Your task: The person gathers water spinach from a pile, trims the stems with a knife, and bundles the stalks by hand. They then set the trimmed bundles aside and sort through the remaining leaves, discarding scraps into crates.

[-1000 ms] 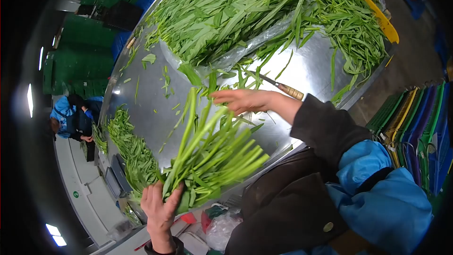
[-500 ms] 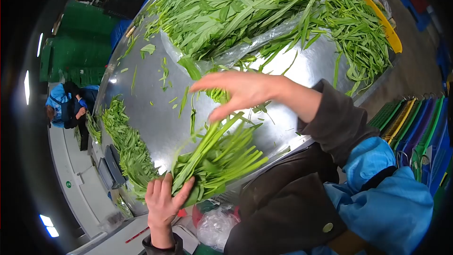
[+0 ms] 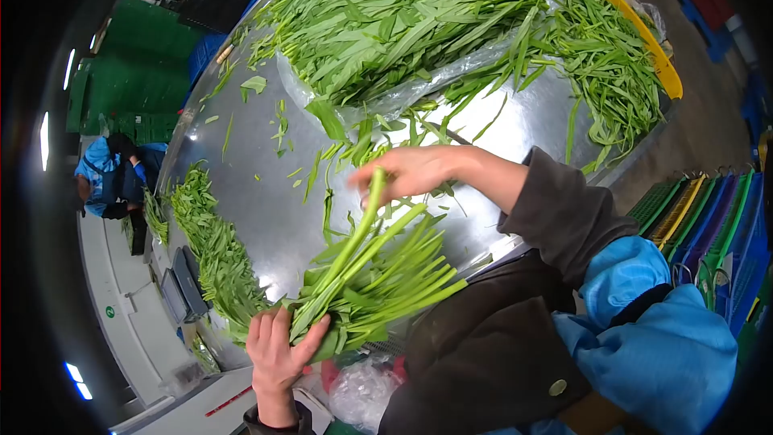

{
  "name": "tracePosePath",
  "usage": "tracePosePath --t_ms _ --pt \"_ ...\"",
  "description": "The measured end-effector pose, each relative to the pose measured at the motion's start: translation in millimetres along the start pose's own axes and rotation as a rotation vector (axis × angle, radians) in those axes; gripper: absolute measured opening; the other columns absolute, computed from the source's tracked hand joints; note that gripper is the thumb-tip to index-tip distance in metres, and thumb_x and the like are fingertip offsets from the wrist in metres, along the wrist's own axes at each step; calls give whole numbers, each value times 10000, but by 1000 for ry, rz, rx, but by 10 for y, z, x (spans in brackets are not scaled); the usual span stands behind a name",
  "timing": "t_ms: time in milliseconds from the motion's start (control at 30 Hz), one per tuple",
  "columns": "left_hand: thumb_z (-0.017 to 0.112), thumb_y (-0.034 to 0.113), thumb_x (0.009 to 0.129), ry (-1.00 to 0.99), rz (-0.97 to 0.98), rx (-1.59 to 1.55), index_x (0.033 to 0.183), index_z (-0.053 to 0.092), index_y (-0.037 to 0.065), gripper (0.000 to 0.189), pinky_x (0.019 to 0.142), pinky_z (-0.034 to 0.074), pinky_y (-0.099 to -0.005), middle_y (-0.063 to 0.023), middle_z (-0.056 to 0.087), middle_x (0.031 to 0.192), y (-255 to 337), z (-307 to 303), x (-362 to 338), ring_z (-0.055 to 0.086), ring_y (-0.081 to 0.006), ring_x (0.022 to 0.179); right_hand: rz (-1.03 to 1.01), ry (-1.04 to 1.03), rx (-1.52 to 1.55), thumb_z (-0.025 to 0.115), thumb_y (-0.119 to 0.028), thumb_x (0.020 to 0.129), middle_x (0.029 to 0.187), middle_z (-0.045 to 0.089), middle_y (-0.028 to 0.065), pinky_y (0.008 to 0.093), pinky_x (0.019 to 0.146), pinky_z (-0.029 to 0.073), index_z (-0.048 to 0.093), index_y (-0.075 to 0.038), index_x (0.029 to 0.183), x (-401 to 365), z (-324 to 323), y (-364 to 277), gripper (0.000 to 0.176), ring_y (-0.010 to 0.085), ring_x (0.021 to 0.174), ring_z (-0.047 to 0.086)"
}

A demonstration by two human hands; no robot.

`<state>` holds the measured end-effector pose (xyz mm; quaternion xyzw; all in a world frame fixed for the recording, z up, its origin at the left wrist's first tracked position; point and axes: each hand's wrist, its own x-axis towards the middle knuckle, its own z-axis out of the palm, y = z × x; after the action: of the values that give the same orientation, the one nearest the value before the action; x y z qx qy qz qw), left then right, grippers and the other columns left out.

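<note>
My left hand [image 3: 278, 346] is closed round the leafy end of a bunch of water spinach [image 3: 378, 274], at the near edge of the metal table. Thick pale-green stems fan out to the right from this bunch. Above it, my right hand [image 3: 415, 171] has its fingers curled at the tip of one thick stem [image 3: 354, 238], which stands up from the bunch. Part of that grip is blurred. Loose leaves and cut bits [image 3: 326, 201] lie on the metal beside the right hand.
A large heap of water spinach [image 3: 403, 24] lies on clear plastic sheeting [image 3: 439, 76]. More greens spill by a yellow crate [image 3: 636, 28]. A row of bunches [image 3: 213, 234] lines the table's left side. A person in blue [image 3: 109, 173] works beyond; colourful crates [image 3: 700, 217] stand at right.
My right hand has come down and its open fingers have curled at a stem's tip. The stem has been raised from the bunch. My left hand keeps its hold.
</note>
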<state>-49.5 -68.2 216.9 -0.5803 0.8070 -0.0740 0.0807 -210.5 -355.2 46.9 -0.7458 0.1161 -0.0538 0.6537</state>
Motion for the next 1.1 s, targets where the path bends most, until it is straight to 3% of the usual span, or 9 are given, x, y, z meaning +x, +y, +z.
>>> tracePosePath --t_ms 100,167,333,367,533,633,800,967,1100 --pt "624 147 718 -4 6 -3 1239 574 305 547 633 454 -360 -146 572 966 -18 -25 -13 574 -274 772 -36 -466 -32 634 -328 903 906 699 87 287 759 496 661 -12 1087 15 25 -137 367 132 865 634" --pt "625 144 719 -1 -18 -4 1241 571 304 549 626 455 -360 -148 572 966 3 0 -25 575 -275 771 -27 -151 240 607 -310 925 806 688 58 284 738 490 706 0 865 -28 149 -35 331 109 796 622" --pt "636 116 731 19 -76 -76 1225 585 259 517 602 453 -349 -149 596 986 58 125 -46 584 -266 757 50 291 777 481 -294 994 757 647 53 319 744 499 591 -10 921 -132 368 47 313 161 754 617" --pt "636 116 731 22 -73 -77 1225 585 259 517 602 453 -349 -149 596 986 74 136 -69 584 -266 757 34 503 1356 444 -315 1001 838 661 58 356 756 503 544 -16 982 -102 278 381 316 182 788 620" --pt "675 57 697 170 -175 -133 1220 594 183 544 571 447 -355 -153 611 945 86 192 -160 583 -275 717 220 131 910 465 -349 999 1038 659 78 367 803 517 426 -14 1311 -525 99 244 459 212 959 613" --pt "680 29 684 198 -196 -155 1236 586 164 576 572 452 -364 -156 612 933 90 222 -140 582 -287 716 17 -137 426 599 -319 929 882 698 111 275 684 564 626 5 1103 -591 212 -100 368 190 795 690" --pt "670 16 695 210 -237 -166 1251 578 152 580 573 457 -363 -151 617 939 140 243 -200 583 -288 717 69 227 588 580 -261 944 767 683 82 248 612 548 680 -4 978 -592 -133 8 279 148 684 678" --pt "667 14 695 215 -241 -154 1267 569 149 596 578 462 -371 -157 621 949 167 273 -187 589 -296 724 49 83 286 603 -374 914 1083 668 170 307 815 535 625 -43 1206 -570 34 -21 442 181 963 652" --pt "665 16 697 187 -253 -158 1274 566 150 601 587 467 -383 -166 628 972 169 285 -189 592 -301 730 105 -52 481 655 -214 898 877 693 115 257 691 547 627 10 1161 -496 153 -164 347 134 771 671"
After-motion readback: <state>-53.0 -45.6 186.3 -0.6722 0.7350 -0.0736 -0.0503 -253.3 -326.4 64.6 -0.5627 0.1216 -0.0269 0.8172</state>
